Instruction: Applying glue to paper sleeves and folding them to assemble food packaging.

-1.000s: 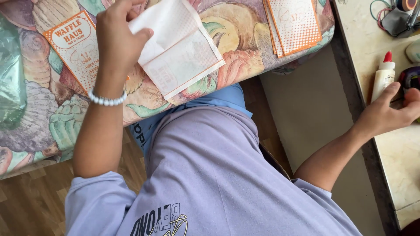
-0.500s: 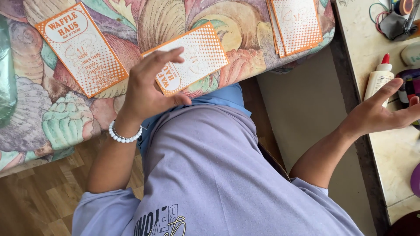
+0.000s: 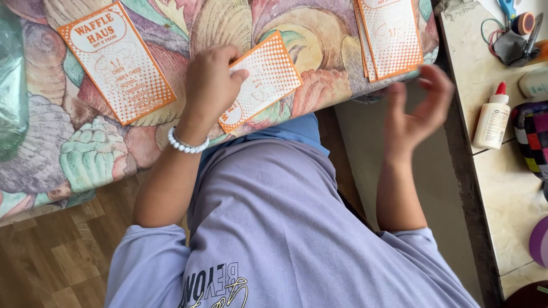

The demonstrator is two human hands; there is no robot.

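Observation:
My left hand (image 3: 210,82) presses an orange-and-white printed card (image 3: 264,80) flat on the shell-patterned cushion (image 3: 91,154), thumb on the card's left end. A white bead bracelet sits on that wrist. My right hand (image 3: 419,108) hovers open and blurred in the air between the cushion and the side counter, holding nothing. A second orange card (image 3: 117,61) lies to the left on the cushion. A small stack of the same cards (image 3: 391,35) lies at the cushion's right edge.
A white glue bottle with a red cap (image 3: 492,117) stands on the stone counter (image 3: 502,188) at right, beside a checkered pouch (image 3: 531,137) and small tools at the top. Wooden floor (image 3: 51,256) shows at lower left. A clear plastic bag (image 3: 11,85) lies at the cushion's left edge.
My left hand turned the card over and laid it down on the cushion. My right hand left the counter by the glue bottle and swung back toward the cushion.

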